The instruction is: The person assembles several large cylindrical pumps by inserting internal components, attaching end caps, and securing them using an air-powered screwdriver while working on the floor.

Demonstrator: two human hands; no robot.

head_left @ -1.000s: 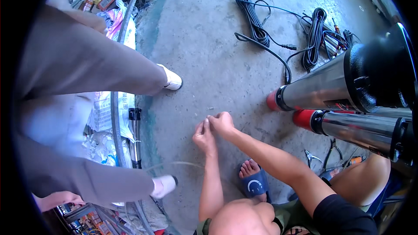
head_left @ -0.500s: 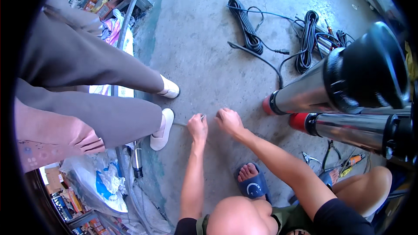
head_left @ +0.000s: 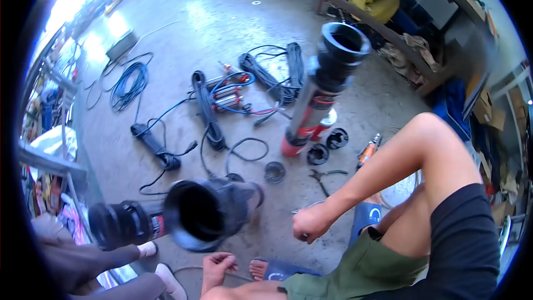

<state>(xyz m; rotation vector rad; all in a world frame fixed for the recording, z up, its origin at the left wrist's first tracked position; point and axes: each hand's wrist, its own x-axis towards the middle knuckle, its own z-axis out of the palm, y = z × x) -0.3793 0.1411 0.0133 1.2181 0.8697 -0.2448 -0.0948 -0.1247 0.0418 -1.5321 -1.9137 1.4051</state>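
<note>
The concrete floor spreads beneath and beyond the fingers of both hands. Well ahead of the right fingers, a silver-and-black cylinder stands on its red end, open mouth up. Just beyond the left fingers is a black wide-mouthed cylinder; farther left of those fingers is a black-ended cylinder. A co-worker's trouser legs are left of the left fingers. A dark cable coil lies well beyond both sets of fingers.

The right hand has its fingers curled in toward the palm; I cannot tell whether they clamp anything. The left hand has its fingers loosely bent; whether the tips meet or pinch something, I cannot tell. Ahead of the right fingers lie dark-handled pliers, with an orange-handled tool farther off to their right. A pale thin tube runs close by the left fingers. Smallest, a slender silvery piece shows just beyond the right knuckles, partly hidden.
</note>
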